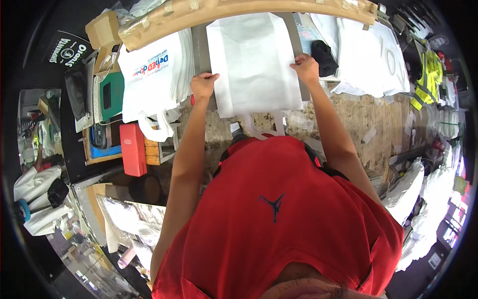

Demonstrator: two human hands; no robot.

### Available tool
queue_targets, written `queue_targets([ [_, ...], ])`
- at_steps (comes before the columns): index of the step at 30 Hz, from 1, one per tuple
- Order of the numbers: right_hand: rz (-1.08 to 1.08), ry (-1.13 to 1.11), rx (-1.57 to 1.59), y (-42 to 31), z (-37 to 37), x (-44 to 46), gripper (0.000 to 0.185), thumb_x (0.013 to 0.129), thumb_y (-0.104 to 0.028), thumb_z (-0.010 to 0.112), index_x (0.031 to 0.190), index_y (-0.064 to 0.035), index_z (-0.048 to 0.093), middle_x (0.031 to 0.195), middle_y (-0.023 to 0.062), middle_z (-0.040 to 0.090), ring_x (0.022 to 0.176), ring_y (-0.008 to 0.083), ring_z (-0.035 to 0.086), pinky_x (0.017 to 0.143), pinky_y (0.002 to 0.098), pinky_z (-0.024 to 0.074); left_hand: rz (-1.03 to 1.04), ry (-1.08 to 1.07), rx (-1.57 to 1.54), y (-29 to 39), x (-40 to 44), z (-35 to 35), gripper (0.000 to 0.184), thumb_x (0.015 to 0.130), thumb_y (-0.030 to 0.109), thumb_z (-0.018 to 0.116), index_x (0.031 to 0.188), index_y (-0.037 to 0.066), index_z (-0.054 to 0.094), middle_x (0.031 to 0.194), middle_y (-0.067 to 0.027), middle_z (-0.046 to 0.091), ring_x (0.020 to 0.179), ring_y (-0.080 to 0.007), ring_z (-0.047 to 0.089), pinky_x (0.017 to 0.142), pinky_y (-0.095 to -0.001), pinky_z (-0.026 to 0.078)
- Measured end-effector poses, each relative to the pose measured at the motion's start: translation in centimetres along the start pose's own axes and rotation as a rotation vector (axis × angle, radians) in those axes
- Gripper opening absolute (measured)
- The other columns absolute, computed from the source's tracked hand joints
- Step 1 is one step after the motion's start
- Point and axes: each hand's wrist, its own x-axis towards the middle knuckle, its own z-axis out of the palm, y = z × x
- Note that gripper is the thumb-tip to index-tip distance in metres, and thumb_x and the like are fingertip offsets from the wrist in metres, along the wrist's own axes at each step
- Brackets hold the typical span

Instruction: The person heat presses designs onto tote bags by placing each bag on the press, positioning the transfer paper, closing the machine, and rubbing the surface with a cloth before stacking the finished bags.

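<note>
A plain white bag [254,65] lies flat on a grey board [203,52], its handles hanging toward my body. My left hand [203,85] pinches the bag's left edge between thumb and fingers. On the opposite side my right hand [305,69] has its fingers closed on the right edge, a little higher up. To the left lies a stack of white bags [164,65] with red and blue print. A black bundled item [323,59] rests just right of my right hand.
A long brown cardboard roll [239,10] spans the far side. White printed sheets or bags [373,60] lie at the right. A red box [133,149] and a green item [112,97] are at the left. Worn wooden flooring [368,114] shows below.
</note>
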Motion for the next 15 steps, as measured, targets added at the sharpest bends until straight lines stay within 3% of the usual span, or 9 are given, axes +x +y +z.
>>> queue_targets([
  [11,-0.054,-0.011,-0.046,0.2,0.0,0.7,0.03,0.069,-0.022,0.086,0.087,-0.0031,0.072,0.082,0.0105,0.074,0.075,0.0228,0.072,0.072,0.0327,0.0562,-0.108,0.018,0.022,0.6,0.8,0.3,0.037,0.068,0.035,0.089,0.079,0.002,0.076,0.075,-0.0109,0.073,0.065,-0.0245,0.068,0.065,-0.0353,0.052],
  [15,-0.068,0.002,0.008,0.8,0.3,0.7,0.026,0.068,-0.019,0.085,0.084,-0.0036,0.072,0.081,0.0135,0.073,0.076,0.0282,0.072,0.073,0.0367,0.0569,-0.054,0.049,0.063,1.8,0.2,0.0,0.037,0.068,0.034,0.089,0.081,0.001,0.076,0.075,-0.0119,0.073,0.065,-0.0255,0.067,0.065,-0.0355,0.052],
])
